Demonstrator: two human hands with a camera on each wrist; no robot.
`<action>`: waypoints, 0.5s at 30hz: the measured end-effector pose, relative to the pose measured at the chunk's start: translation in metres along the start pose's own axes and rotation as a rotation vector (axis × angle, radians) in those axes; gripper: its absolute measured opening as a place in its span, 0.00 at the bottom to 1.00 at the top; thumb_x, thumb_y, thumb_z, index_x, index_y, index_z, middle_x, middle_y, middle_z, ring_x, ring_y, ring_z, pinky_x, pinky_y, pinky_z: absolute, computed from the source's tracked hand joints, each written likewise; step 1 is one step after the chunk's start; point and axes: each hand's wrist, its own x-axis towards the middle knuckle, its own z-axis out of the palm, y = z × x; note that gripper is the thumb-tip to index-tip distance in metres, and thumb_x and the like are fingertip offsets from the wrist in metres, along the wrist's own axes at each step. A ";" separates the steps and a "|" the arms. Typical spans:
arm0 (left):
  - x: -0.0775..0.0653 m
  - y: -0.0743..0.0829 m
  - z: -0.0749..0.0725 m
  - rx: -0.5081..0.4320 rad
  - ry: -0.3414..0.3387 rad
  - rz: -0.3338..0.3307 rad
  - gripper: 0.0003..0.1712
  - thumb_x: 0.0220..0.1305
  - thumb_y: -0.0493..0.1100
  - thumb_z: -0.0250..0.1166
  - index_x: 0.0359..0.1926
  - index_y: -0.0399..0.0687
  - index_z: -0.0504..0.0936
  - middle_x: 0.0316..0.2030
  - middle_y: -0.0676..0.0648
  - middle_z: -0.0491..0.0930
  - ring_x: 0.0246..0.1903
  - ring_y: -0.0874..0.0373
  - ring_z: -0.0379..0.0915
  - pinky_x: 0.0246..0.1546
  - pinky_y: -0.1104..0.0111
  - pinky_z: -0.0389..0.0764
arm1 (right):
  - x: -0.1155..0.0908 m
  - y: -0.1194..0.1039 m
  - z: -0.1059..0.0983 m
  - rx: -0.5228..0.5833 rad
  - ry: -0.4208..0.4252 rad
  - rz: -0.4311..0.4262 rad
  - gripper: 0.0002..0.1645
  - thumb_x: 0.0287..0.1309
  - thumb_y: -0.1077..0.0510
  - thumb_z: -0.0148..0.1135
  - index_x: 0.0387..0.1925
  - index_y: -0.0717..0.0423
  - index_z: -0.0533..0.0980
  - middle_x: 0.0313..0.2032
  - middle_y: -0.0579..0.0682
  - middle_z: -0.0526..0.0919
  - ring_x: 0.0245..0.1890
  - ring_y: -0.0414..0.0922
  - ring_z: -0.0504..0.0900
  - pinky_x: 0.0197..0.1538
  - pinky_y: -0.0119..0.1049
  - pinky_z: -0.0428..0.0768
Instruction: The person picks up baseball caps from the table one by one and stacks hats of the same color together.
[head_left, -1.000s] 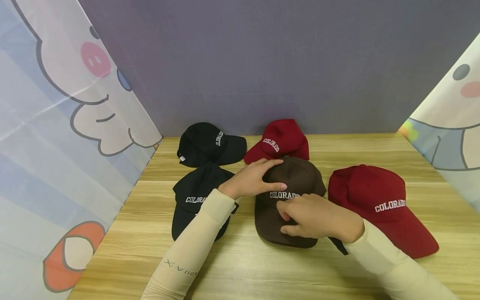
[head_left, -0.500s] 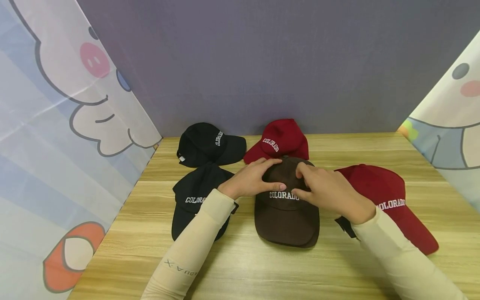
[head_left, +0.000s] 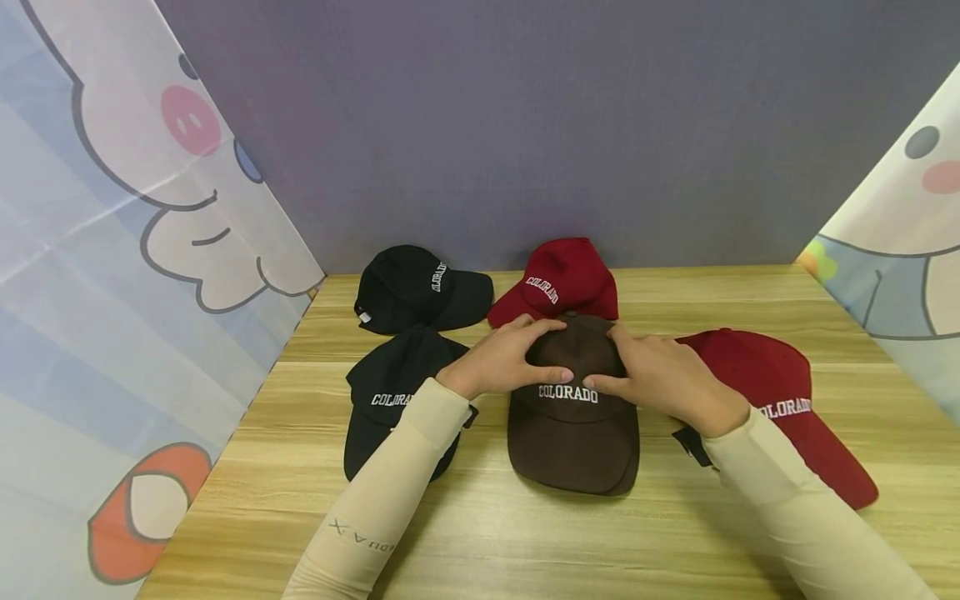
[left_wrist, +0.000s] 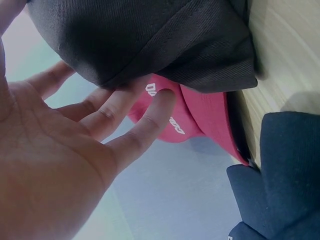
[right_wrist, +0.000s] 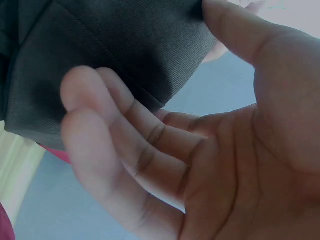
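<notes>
A brown baseball cap (head_left: 573,450) with white COLORADO lettering lies on the table, brim toward me. My left hand (head_left: 501,358) holds the left side of its crown, thumb at the front and fingers reaching round behind. On the crown's other side is my right hand (head_left: 667,379), its thumb just above the lettering. In the left wrist view, spread fingers (left_wrist: 135,142) touch the dark crown (left_wrist: 125,40). The right wrist view has curved fingers (right_wrist: 95,150) against the crown's fabric (right_wrist: 100,45). Both palms stand away from the cloth.
Left of the brown cap lies a black cap (head_left: 382,375), partly under my left forearm; another black cap (head_left: 405,287) is behind it. One red cap (head_left: 573,275) sits at the back, another (head_left: 750,375) at the right. A grey wall (head_left: 555,133) closes off the wooden table (head_left: 480,542).
My right hand has moved from over the brown cap's front up and back to the right side of its crown, uncovering the lettering and brim. The left hand has stayed in place.
</notes>
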 end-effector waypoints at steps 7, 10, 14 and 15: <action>-0.002 -0.002 -0.004 0.000 -0.005 -0.010 0.44 0.59 0.70 0.69 0.73 0.64 0.69 0.57 0.52 0.73 0.54 0.59 0.72 0.57 0.60 0.78 | 0.004 -0.001 0.007 0.024 -0.010 -0.021 0.43 0.59 0.33 0.68 0.58 0.64 0.70 0.38 0.56 0.86 0.33 0.49 0.85 0.34 0.47 0.80; -0.002 -0.004 -0.005 -0.003 -0.008 -0.015 0.44 0.58 0.70 0.70 0.72 0.64 0.69 0.58 0.51 0.73 0.56 0.57 0.71 0.59 0.59 0.77 | 0.005 -0.003 0.009 0.030 -0.001 -0.033 0.41 0.60 0.35 0.68 0.57 0.64 0.71 0.36 0.55 0.86 0.31 0.47 0.84 0.32 0.46 0.80; -0.003 -0.005 -0.008 -0.001 -0.014 -0.024 0.43 0.58 0.69 0.71 0.71 0.64 0.70 0.59 0.50 0.72 0.57 0.55 0.71 0.61 0.57 0.76 | 0.005 -0.006 0.011 0.042 0.022 -0.061 0.39 0.61 0.38 0.69 0.57 0.65 0.72 0.36 0.54 0.86 0.31 0.46 0.83 0.32 0.45 0.79; -0.003 -0.006 -0.009 -0.002 -0.015 -0.025 0.43 0.58 0.68 0.71 0.71 0.64 0.70 0.60 0.50 0.72 0.57 0.55 0.71 0.62 0.57 0.76 | 0.005 -0.007 0.012 0.043 0.028 -0.069 0.39 0.61 0.39 0.69 0.57 0.66 0.72 0.36 0.54 0.86 0.31 0.46 0.83 0.32 0.45 0.80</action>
